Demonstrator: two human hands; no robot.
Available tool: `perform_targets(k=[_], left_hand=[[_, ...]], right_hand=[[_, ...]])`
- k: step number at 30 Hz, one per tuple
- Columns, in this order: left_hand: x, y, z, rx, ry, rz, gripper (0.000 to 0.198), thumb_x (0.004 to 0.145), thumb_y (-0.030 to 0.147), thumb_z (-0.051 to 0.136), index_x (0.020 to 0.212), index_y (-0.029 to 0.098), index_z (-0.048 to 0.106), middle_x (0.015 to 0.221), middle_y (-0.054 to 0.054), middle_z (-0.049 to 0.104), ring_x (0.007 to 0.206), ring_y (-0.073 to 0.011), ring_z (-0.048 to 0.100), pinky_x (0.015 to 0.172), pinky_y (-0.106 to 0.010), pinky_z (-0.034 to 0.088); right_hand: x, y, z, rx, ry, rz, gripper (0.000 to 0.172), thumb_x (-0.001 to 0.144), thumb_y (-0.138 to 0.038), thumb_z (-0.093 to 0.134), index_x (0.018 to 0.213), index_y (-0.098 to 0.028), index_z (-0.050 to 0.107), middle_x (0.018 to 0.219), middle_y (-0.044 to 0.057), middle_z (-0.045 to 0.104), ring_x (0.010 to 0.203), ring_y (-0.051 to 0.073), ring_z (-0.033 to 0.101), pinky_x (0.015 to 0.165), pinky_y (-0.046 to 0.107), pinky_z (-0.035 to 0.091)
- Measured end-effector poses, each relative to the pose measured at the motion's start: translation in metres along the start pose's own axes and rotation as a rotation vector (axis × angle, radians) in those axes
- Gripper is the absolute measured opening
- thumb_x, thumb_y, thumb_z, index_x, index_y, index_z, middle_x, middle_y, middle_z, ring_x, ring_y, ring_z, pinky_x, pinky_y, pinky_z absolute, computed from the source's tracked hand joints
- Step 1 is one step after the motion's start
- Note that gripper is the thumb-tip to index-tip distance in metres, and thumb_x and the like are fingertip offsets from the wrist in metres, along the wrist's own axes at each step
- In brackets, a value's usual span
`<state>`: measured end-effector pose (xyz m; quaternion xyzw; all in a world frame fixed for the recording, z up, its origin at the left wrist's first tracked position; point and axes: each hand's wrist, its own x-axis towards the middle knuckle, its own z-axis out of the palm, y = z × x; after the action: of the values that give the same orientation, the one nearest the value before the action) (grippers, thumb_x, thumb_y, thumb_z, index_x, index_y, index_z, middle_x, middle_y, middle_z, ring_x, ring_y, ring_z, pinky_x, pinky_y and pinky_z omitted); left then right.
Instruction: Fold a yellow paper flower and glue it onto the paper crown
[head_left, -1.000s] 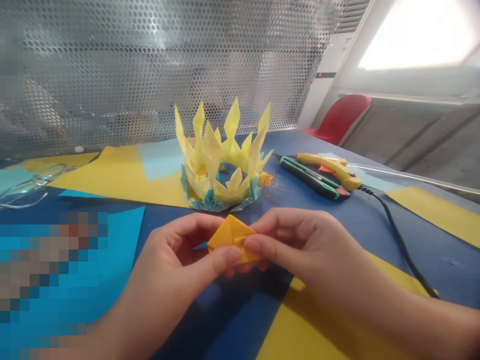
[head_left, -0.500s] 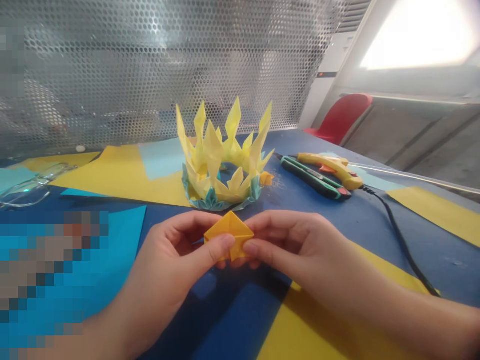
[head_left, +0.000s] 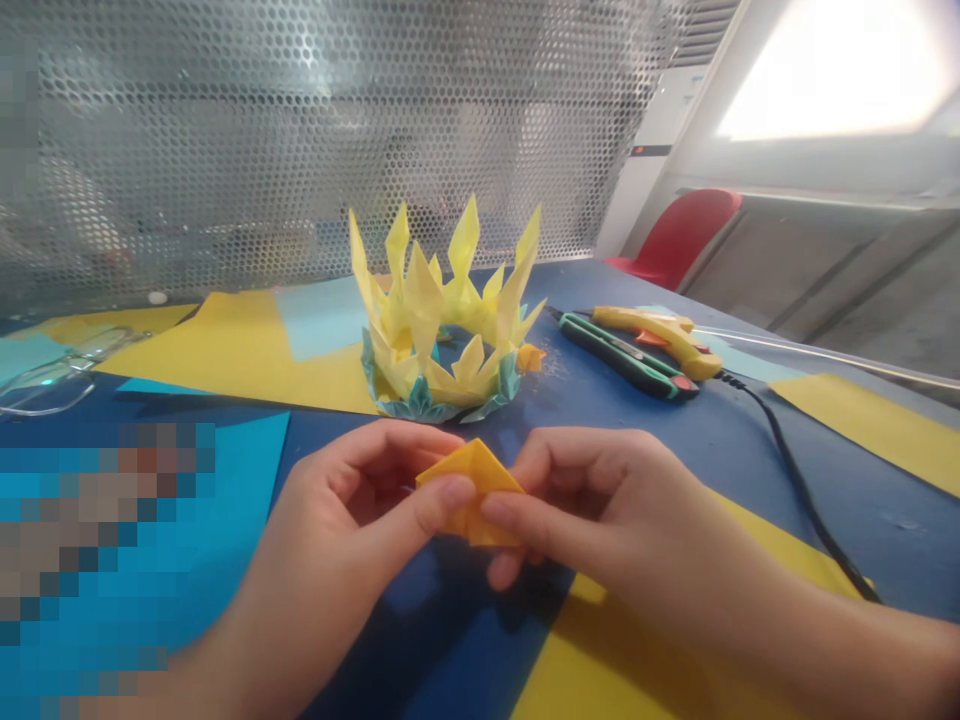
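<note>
Between both hands, above the blue table, is a small folded piece of yellow-orange paper point(head_left: 474, 462) with a peaked top and a crease down its middle. My left hand point(head_left: 375, 500) pinches its left side, thumb on the near face. On the right side my right hand point(head_left: 577, 490) pinches it too, its thumb across the lower front and one fingertip showing below. The fingers behind the paper are mostly hidden. Just beyond stands a folded-paper crown point(head_left: 427, 310) with tall pale yellow points and a light blue base.
A green-and-black utility knife point(head_left: 626, 355) and a yellow glue gun point(head_left: 660, 335) with a black cord point(head_left: 787, 480) lie to the right. Yellow sheets point(head_left: 232, 350) and a blue sheet point(head_left: 247, 500) cover parts of the table. Glasses point(head_left: 52, 385) rest at left; a perforated metal panel point(head_left: 315, 130) rises behind.
The folded paper has shifted slightly right and down and turned a little. My right thumb now lies further across its front, and a right fingertip sticks out lower beneath it.
</note>
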<state>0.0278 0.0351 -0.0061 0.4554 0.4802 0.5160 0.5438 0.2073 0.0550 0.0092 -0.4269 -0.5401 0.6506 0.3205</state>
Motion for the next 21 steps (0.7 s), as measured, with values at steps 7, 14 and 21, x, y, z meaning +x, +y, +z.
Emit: perform_targets(k=[7,14,21], left_hand=[[0.000,0.003,0.002,0.165,0.038,0.198,0.019,0.082,0.017,0.075,0.077,0.035,0.079,0.077,0.011,0.080,0.072,-0.0081,0.075,0.067,-0.007,0.057],[-0.009,0.003,0.008,0.218,0.128,0.227,0.021,0.065,0.018,0.085,0.076,0.034,0.079,0.076,0.009,0.080,0.067,-0.0112,0.074,0.064,-0.011,0.058],[-0.011,0.003,0.010,0.205,0.142,0.211,0.021,0.065,0.021,0.084,0.076,0.038,0.083,0.079,0.009,0.083,0.066,-0.0134,0.076,0.061,-0.013,0.059]], right_hand=[[-0.003,0.002,-0.001,-0.101,0.045,-0.059,0.030,0.071,-0.026,0.086,0.066,-0.019,0.057,0.058,-0.004,0.069,0.054,0.009,0.064,0.054,0.017,0.049],[-0.006,0.005,0.002,-0.134,0.029,-0.106,0.033,0.071,-0.023,0.086,0.063,-0.019,0.055,0.059,-0.002,0.070,0.056,0.009,0.062,0.052,0.015,0.046],[-0.007,0.007,0.003,-0.047,-0.002,-0.070,0.035,0.073,-0.029,0.086,0.066,-0.019,0.053,0.063,-0.002,0.070,0.058,0.012,0.068,0.053,0.017,0.048]])
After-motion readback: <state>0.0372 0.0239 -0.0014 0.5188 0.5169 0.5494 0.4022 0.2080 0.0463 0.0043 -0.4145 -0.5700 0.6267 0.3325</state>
